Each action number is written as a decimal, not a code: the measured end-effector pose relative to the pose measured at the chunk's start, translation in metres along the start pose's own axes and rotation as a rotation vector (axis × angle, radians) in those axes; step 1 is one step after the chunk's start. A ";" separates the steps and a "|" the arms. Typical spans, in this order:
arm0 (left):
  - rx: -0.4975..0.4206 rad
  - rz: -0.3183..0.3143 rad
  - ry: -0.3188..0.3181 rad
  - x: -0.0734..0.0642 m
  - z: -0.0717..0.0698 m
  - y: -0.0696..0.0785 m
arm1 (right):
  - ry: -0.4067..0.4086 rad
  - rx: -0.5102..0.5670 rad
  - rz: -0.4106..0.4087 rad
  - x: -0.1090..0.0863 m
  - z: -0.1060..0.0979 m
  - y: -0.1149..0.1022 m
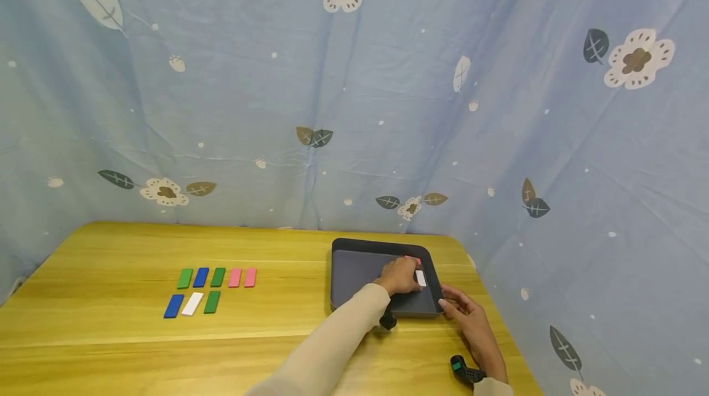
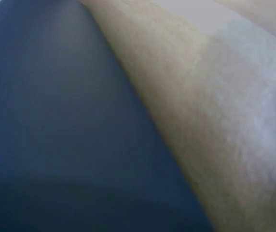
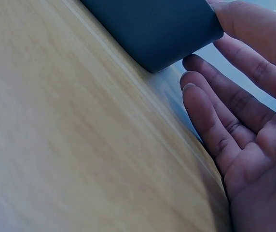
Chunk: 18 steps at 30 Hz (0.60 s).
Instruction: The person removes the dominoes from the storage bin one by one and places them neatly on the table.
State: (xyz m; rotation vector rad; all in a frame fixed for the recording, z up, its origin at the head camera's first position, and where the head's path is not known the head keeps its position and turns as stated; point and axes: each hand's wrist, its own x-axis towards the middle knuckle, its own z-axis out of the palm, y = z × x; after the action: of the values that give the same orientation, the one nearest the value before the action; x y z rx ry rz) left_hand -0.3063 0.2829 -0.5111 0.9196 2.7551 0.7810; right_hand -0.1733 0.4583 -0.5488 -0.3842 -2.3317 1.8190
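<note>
A dark grey rectangular tray (image 1: 354, 270) lies on the table. My left hand (image 1: 399, 276) reaches into its right part and pinches a small white tile (image 1: 421, 278) between thumb and fingers. Just beyond those fingertips a pink tile (image 1: 412, 258) shows, partly covered by the hand. In the left wrist view, only blurred skin and the dark tray surface (image 2: 70, 106) appear. With thumb and index finger, my right hand (image 1: 465, 316) grips the tray's near right corner. Its other fingers are loosely bent beside the wall, as the right wrist view shows.
Left on the wooden table (image 1: 288, 322) lie two rows of tiles: green tiles (image 1: 218, 277), blue tiles (image 1: 174, 306), pink tiles (image 1: 235, 278) and a white one. A blue patterned curtain (image 1: 249, 88) hangs behind and to the right.
</note>
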 end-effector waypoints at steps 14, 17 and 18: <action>-0.014 -0.014 0.031 -0.010 -0.005 0.000 | 0.014 -0.006 0.007 0.000 0.003 -0.003; -0.023 0.006 0.029 -0.012 -0.010 -0.001 | 0.015 -0.021 0.016 0.000 0.002 -0.003; -0.028 0.015 0.032 -0.012 -0.012 -0.002 | 0.016 -0.024 0.020 0.000 0.001 -0.003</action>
State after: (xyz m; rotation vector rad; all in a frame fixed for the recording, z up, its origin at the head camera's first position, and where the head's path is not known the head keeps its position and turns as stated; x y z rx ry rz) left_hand -0.3007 0.2693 -0.5023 0.9321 2.7599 0.8420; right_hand -0.1739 0.4573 -0.5465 -0.4253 -2.3495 1.7921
